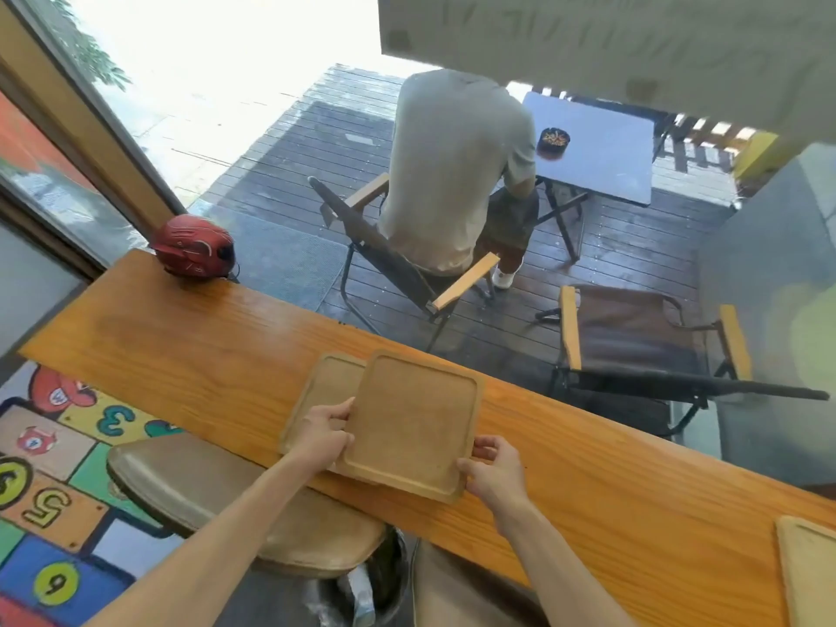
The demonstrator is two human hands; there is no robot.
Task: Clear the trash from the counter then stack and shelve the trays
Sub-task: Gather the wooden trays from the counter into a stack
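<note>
Both hands, left hand (pixel 326 434) and right hand (pixel 491 468), clamped on upper tray (pixel 411 418), laid askew over second tray (pixel 316 391); counter (pixel 181 341) seen free of trash; third tray (pixel 809 572) uncollected, shelving undone.

Two bare, sleeveless forearms

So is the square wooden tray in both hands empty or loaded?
Empty: the square wooden tray shows a bare recessed face; left hand and right hand grip its edges.
</note>
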